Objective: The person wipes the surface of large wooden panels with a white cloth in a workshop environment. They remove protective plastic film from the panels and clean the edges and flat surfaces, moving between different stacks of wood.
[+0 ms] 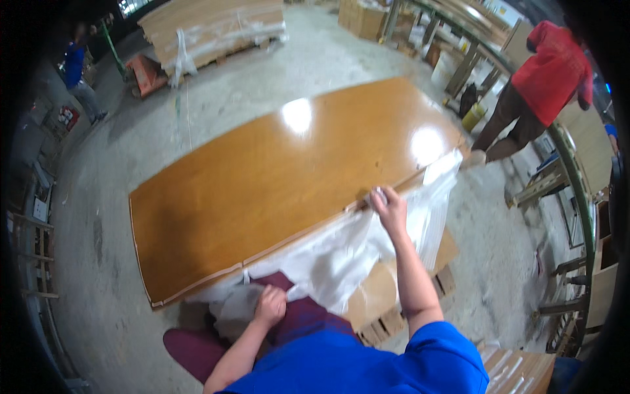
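A large glossy brown wooden panel lies flat in front of me, with two bright light reflections on it. Along its near edge hangs a thin white wrapping sheet, wrinkled and partly see-through. My left hand is closed on the sheet's lower left part, close to my dark red trousers. Farther right, my right hand is closed at the panel's near edge. Something small and pale shows between its fingers, but I cannot make out what. Beneath the sheet, brown cardboard shows over a wooden pallet.
Beyond the panel, a wrapped stack of boards stands on a pallet by a red pallet jack. A person in red is at the right beside a green-framed conveyor. Another person in blue stands far left.
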Demonstrator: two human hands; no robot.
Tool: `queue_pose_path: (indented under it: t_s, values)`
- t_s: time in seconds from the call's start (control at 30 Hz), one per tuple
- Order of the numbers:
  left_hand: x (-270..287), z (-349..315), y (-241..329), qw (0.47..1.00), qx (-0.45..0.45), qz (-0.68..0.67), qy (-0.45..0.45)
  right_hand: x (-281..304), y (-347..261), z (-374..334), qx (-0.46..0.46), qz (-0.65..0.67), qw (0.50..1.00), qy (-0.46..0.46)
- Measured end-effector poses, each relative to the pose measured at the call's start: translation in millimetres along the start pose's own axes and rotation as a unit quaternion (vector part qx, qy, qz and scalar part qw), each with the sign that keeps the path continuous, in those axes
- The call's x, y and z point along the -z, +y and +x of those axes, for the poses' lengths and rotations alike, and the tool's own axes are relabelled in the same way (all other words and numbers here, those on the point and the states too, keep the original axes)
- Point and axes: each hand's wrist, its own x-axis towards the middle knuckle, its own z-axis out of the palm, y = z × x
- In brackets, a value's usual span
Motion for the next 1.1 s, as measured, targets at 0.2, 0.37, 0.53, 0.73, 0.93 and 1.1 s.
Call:
queue_pose_path:
  t_s: [0.2, 0.37, 0.53, 0.73, 0.93, 1.1]
  values:
    - [-4, 17, 10, 0.996, 0.073, -0.036, 0.043, 1, 8, 61, -0.148, 0.565, 0.809, -0.069]
    - [-15, 24, -19, 0.984, 0.174, 0.032, 0.001, -14, 43, 107, -0.257, 0.758, 0.587, -0.117]
    - [44, 22, -36, 0.909, 0.384, 0.155, -0.039, -26, 46, 100, -0.225, 0.816, 0.477, -0.238]
    - [45, 25, -41, 0.941, 0.269, 0.202, -0.037, -18, 46, 105, -0.203, 0.852, 0.447, -0.182]
    - [44, 22, -54, 0.952, 0.123, 0.276, 0.053, -25, 46, 108, -0.190, 0.841, 0.461, -0.210]
    - [42, 15, -63, 0.974, 0.084, 0.188, 0.091, 26, 75, 118, -0.173, 0.620, 0.748, -0.162]
